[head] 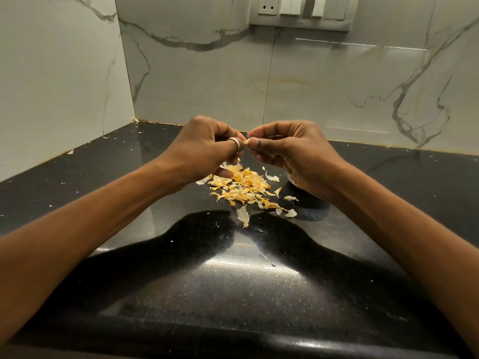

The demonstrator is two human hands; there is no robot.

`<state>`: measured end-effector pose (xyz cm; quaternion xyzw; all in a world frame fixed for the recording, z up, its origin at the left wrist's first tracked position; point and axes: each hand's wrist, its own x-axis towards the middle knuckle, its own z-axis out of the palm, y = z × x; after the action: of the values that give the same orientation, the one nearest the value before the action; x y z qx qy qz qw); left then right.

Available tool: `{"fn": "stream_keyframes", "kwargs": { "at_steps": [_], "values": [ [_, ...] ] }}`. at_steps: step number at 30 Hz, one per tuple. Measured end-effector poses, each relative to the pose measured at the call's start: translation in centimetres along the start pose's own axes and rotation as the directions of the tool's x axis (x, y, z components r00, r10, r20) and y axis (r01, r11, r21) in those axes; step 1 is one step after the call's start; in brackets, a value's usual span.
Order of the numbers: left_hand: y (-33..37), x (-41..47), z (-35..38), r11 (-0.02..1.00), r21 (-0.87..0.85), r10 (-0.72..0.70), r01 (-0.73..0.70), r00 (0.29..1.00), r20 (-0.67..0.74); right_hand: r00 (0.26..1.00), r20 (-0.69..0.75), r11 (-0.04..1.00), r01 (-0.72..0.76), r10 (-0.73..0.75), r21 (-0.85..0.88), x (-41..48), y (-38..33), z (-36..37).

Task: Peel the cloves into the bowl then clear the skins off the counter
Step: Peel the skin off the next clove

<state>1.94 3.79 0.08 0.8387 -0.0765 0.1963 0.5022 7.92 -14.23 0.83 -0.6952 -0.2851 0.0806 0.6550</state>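
Both hands are raised above the black counter [233,275], fingertips meeting over a small pale garlic clove [248,141]. My left hand [204,146], with a ring on one finger, pinches the clove from the left. My right hand [293,151] pinches it from the right. Below them lies a pile of yellow and white skins [246,189] spread on the counter. A bowl [291,179] is almost wholly hidden under my right hand; only a pale sliver of it shows, with its dark reflection on the counter.
Marble-look wall tiles close the counter at the back and left, forming a corner [134,119]. A socket and switch plate [300,11] sits high on the back wall. Tiny skin flecks [106,137] lie scattered near the left wall.
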Motion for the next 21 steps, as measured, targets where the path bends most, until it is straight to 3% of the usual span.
{"fn": "stream_keyframes", "kwargs": {
  "at_steps": [4,14,21],
  "values": [
    [0.26,-0.06,-0.02,0.997,-0.064,-0.039,0.039,0.999,0.004,1.000,-0.010,1.000,0.014,-0.014,-0.001,-0.03,0.04,0.07],
    [0.13,-0.02,0.11,0.999,-0.031,-0.007,0.006,1.000,-0.024,0.998,0.015,0.993,0.059,-0.057,-0.106,-0.02,0.38,0.52],
    [-0.04,0.07,0.04,1.000,0.000,-0.006,0.006,0.999,-0.035,0.997,0.057,0.995,-0.059,0.055,0.077,0.01,-0.15,0.40]
  ]
}}
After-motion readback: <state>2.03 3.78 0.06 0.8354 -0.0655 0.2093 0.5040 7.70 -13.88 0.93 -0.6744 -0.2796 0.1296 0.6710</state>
